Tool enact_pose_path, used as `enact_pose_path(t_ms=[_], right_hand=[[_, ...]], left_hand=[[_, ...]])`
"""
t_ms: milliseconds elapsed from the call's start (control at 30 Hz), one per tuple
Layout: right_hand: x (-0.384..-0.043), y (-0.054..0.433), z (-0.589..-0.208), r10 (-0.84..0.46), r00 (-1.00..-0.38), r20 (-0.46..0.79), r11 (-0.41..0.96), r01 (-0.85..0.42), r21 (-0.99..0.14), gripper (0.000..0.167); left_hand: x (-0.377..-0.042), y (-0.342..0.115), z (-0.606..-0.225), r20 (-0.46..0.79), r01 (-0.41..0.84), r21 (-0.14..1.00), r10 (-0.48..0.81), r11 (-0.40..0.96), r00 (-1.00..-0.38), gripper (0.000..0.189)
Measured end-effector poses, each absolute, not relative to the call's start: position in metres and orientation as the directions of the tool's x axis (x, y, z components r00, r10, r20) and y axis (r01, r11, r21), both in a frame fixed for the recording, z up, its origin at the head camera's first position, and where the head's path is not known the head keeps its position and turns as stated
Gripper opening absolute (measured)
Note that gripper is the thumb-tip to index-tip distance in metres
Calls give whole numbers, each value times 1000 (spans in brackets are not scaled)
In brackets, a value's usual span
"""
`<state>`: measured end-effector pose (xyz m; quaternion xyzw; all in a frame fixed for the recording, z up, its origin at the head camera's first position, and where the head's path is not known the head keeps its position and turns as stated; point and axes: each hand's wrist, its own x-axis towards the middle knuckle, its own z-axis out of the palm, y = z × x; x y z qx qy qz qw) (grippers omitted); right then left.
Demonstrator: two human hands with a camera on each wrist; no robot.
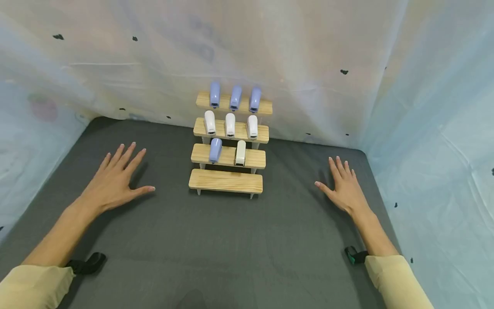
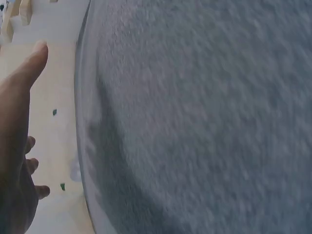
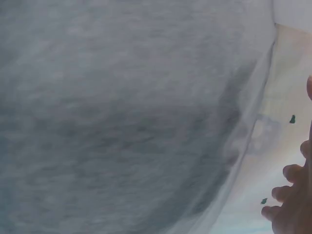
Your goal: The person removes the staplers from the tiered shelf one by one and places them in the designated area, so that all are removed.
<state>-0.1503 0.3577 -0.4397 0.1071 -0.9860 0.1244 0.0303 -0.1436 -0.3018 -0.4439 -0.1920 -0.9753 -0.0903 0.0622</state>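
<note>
The right wrist view crops the right hand; blurred grey surface, perhaps cloth.

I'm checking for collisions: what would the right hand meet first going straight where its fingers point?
Probably the back sheet, beyond the dark tabletop; the right hand points right of the wooden stand, though its height is unclear.

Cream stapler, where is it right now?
Near the middle of the head view, the cream stapler sits on the second shelf from the bottom, right of a blue stapler and below the white staplers.
</note>
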Motion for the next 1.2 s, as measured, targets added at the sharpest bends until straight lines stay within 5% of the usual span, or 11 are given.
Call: enact_pose_path(t_ms=[300, 767, 1200], right_hand=[[-167, 340, -419, -263, -956, 129, 862, -293, -415, 97], [-178, 321, -398, -267, -922, 282, 815, -372, -445, 96], [-187, 285, -358, -317, -785, 532, 605, -599, -525, 87]], left_hand=[[-152, -280, -443, 162, 437, 293, 407, 850, -899, 119], [-153, -270, -437, 184, 428, 429, 387, 796, -903, 126], [-159, -247, -428, 229, 450, 567, 392, 690, -891, 126]])
